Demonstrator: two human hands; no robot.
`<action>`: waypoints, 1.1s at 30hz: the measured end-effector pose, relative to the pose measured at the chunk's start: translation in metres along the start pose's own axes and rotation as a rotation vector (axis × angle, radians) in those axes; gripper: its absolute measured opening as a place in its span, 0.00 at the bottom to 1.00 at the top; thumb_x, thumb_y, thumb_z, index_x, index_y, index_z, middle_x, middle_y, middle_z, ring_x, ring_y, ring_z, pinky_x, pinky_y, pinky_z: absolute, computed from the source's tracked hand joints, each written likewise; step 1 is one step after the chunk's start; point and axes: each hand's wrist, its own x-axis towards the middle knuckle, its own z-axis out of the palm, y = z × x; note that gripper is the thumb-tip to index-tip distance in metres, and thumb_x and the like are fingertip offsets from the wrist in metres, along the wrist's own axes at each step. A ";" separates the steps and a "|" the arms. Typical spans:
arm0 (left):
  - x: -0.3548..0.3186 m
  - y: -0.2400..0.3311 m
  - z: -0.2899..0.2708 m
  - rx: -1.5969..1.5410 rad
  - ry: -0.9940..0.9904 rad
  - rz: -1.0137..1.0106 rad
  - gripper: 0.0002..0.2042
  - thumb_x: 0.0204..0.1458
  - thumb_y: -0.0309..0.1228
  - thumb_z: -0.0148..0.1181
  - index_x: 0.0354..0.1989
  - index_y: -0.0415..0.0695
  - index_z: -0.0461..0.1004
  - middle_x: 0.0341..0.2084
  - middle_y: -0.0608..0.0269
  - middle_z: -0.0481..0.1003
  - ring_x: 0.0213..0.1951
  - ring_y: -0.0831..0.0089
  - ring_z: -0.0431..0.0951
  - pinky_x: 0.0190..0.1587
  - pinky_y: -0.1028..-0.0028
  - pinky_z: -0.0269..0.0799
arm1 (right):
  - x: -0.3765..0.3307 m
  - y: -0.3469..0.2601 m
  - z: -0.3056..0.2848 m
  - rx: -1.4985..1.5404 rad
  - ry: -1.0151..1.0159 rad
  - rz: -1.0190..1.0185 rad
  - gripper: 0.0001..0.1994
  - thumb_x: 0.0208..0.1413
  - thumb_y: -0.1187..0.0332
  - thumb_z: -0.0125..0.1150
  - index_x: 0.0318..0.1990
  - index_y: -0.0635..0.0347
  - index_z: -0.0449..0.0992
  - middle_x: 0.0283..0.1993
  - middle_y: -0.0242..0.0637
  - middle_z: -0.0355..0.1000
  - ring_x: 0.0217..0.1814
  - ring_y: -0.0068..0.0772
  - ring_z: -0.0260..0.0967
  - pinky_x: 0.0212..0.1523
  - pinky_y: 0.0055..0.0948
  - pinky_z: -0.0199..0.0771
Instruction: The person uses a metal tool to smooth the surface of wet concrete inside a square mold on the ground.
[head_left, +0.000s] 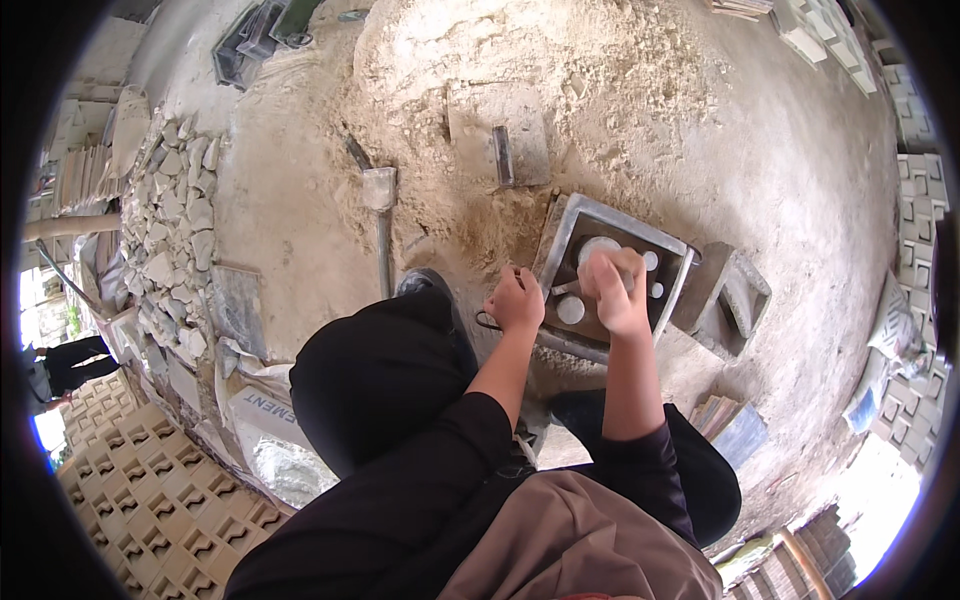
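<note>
A square grey metal mould box (625, 214) stands on the floor in front of my knees, with several pale round pieces (570, 309) inside. My right hand (614, 290) is closed over the middle of the box, beside a larger pale round piece (600, 246). Its fingers hide whatever they grip. At the left side of the box is my left hand (515, 300), its fingers curled in. What it holds, if anything, cannot be made out. A thin dark loop (487, 320) shows just beside that wrist.
A shovel (384, 225) lies left of the box, before a heap of sandy material (600, 80). A dark metal bar (503, 156) rests on a flat plate. Right of the box is a hollow grey block (738, 300). Broken stones (170, 225) and patterned blocks (165, 500) line the left; another person (75, 365) stands there.
</note>
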 end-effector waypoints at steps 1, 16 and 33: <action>0.000 0.001 0.000 -0.013 0.019 0.006 0.13 0.50 0.41 0.40 0.33 0.46 0.67 0.26 0.57 0.74 0.35 0.60 0.72 0.47 0.60 0.50 | -0.004 0.000 -0.002 -0.030 -0.047 -0.026 0.19 0.49 0.65 0.51 0.11 0.62 0.54 0.11 0.25 0.48 0.15 0.16 0.42 0.15 0.23 0.40; 0.001 0.001 0.003 -0.083 0.001 0.061 0.13 0.49 0.40 0.41 0.33 0.46 0.67 0.25 0.57 0.74 0.34 0.59 0.72 0.44 0.60 0.51 | 0.008 -0.010 -0.002 -0.021 -0.389 0.012 0.13 0.39 0.66 0.52 0.13 0.65 0.60 0.09 0.36 0.51 0.10 0.26 0.50 0.14 0.24 0.48; 0.015 -0.033 0.025 -0.385 -0.135 0.045 0.13 0.49 0.40 0.41 0.37 0.48 0.65 0.28 0.53 0.73 0.36 0.54 0.71 0.44 0.59 0.54 | 0.021 -0.027 0.038 -0.039 -0.739 0.072 0.16 0.39 0.62 0.50 0.11 0.62 0.55 0.10 0.33 0.46 0.12 0.27 0.44 0.15 0.27 0.44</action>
